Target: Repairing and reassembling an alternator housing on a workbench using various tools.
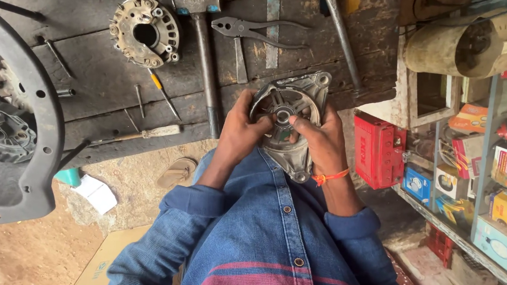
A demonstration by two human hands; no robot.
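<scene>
Both thumbs hide metal housing (293, 112) centre; lower edge behind shirt.

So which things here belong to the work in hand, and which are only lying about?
In hand:
- alternator housing, gripped by left hand and right hand

Lying about on the workbench:
- hammer
- pliers
- second round housing
- screwdriver
- clutch plate

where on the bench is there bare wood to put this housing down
Bare wood lies between the round metal part and the clutch plate, and at the bench's top left corner. Around the hammer, pliers and screwdrivers it is crowded. Both hands hold the housing.
</scene>
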